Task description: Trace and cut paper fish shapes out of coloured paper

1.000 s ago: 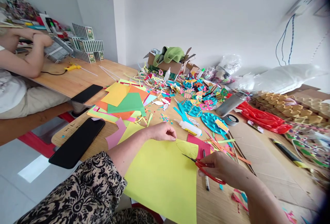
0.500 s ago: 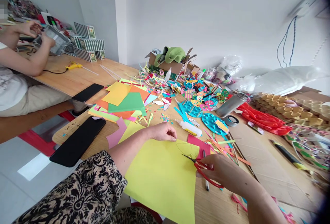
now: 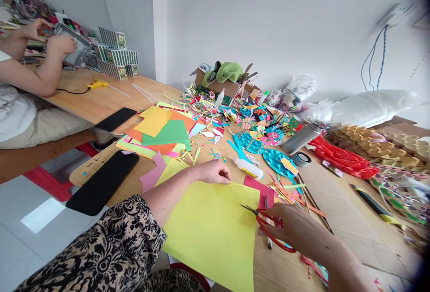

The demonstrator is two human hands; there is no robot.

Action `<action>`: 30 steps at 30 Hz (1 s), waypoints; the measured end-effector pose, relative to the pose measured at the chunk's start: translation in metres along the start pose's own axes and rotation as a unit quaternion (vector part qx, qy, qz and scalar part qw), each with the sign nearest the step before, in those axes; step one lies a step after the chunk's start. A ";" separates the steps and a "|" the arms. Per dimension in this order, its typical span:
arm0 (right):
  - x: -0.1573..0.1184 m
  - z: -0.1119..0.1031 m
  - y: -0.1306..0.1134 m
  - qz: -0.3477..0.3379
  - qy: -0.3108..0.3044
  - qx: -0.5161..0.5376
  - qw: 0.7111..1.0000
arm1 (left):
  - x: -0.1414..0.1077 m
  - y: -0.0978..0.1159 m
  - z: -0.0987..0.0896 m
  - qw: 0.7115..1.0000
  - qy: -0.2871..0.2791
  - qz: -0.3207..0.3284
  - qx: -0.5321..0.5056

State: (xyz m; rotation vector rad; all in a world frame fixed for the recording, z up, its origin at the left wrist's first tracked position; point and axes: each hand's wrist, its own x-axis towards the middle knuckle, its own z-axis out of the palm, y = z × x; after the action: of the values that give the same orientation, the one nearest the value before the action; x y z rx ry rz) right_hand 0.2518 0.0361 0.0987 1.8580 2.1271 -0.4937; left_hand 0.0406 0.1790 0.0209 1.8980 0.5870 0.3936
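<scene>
A large yellow sheet of paper [image 3: 208, 234] lies at the table's front edge, with a pencilled outline near its top right corner. My left hand [image 3: 215, 172] pinches the sheet's upper edge, left of that outline. In my right hand [image 3: 285, 222] is a pair of red-handled scissors [image 3: 268, 227], fingers in the loops. The blades point left over the paper, just below the drawn lines. A pen [image 3: 269, 242] lies beside the sheet, partly under the scissors. Behind it is a piece of dark pink paper [image 3: 250, 183]. A white glue bottle [image 3: 248, 168] rests on its side beyond my left hand.
Coloured paper sheets [image 3: 166, 135] and a black phone [image 3: 104, 184] lie to the left. Fish-shaped cutouts and scraps fill the back. On the right are a tape roll [image 3: 301, 159], a metal flask [image 3: 302, 137] and a utility knife [image 3: 372, 202]. Another person's hands hold a clear case [image 3: 79, 45].
My right hand and the scissors have shifted slightly right and down, away from the drawn outline. My left hand stays in place. The other person's hand has moved on the clear case.
</scene>
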 end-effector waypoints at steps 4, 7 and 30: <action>0.002 0.004 0.001 -0.005 0.009 0.006 1.000 | 0.000 0.000 0.000 1.000 0.000 -0.002 0.004; 0.005 0.006 0.001 -0.005 0.016 0.003 1.000 | 0.000 -0.001 0.001 1.000 0.003 -0.004 0.007; 0.011 0.017 0.008 0.010 0.019 0.060 0.998 | 0.001 -0.004 0.001 1.000 0.006 -0.005 0.010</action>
State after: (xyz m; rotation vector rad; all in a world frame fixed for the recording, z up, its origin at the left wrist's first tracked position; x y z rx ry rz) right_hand 0.2578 0.0396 0.0785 1.9644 2.1444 -0.5982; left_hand 0.0412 0.1797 0.0172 1.9117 0.6110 0.3941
